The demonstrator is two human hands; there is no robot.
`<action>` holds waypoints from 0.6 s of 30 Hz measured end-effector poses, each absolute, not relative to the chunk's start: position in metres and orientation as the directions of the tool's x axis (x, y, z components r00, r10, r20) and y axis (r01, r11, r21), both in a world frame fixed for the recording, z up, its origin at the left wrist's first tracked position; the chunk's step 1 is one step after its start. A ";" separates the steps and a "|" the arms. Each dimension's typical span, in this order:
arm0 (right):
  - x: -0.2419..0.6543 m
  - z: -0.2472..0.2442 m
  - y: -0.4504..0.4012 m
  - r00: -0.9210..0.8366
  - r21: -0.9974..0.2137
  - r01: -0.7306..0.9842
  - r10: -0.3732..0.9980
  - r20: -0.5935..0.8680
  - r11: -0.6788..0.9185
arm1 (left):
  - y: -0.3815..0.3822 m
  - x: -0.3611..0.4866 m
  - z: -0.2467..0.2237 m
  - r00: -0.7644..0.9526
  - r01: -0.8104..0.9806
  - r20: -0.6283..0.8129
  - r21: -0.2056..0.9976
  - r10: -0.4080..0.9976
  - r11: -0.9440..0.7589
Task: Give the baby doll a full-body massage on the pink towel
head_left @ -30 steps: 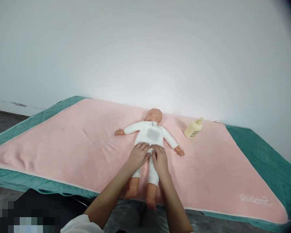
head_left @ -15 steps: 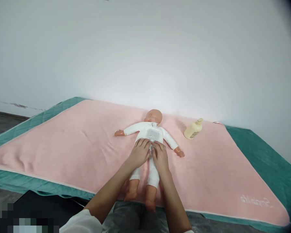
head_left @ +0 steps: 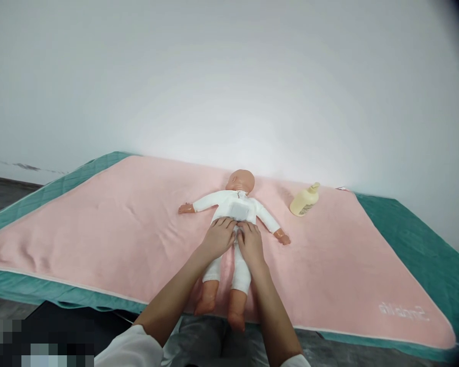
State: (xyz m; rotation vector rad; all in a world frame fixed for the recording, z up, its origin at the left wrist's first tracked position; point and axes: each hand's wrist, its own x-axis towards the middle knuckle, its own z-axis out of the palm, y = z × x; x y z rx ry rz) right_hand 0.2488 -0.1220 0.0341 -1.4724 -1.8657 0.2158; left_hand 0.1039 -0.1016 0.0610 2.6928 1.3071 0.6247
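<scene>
A baby doll with a white cloth body lies stretched out, its head at the far side and its bare feet towards me. A pale rectangular panel shows on its upper torso. My left hand rests palm down on the left of the doll's lower torso, fingers laid forward and a little bent. Beside it my right hand presses on the right of the same area, with the fingertips of both hands nearly meeting. Both hands are open, and they cover the doll's waist and hips.
Under the doll is a pink blanket over a green quilted cover. A pale yellow pump bottle stands right of the doll's outstretched arm. Behind the bed rises a white wall.
My hands stay on the doll's lower torso with almost no shift. The whole view has moved slightly, and the doll and bottle sit a few pixels higher.
</scene>
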 end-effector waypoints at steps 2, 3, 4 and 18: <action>0.250 0.038 -0.120 -0.069 -0.531 0.784 0.895 0.441 0.322 | -0.101 0.103 0.064 0.547 0.730 0.331 0.262 0.769 -0.631; 0.251 0.040 -0.119 -0.067 -0.535 0.779 0.893 0.446 0.326 | -0.099 0.103 0.065 0.542 0.726 0.344 0.269 0.767 -0.633; 0.251 0.042 -0.117 -0.064 -0.547 0.767 0.889 0.454 0.334 | -0.098 0.104 0.067 0.536 0.720 0.363 0.275 0.762 -0.637; 0.248 0.039 -0.094 -0.013 -0.556 0.757 0.859 0.512 0.343 | -0.075 0.112 0.061 0.504 0.718 0.420 0.281 0.755 -0.636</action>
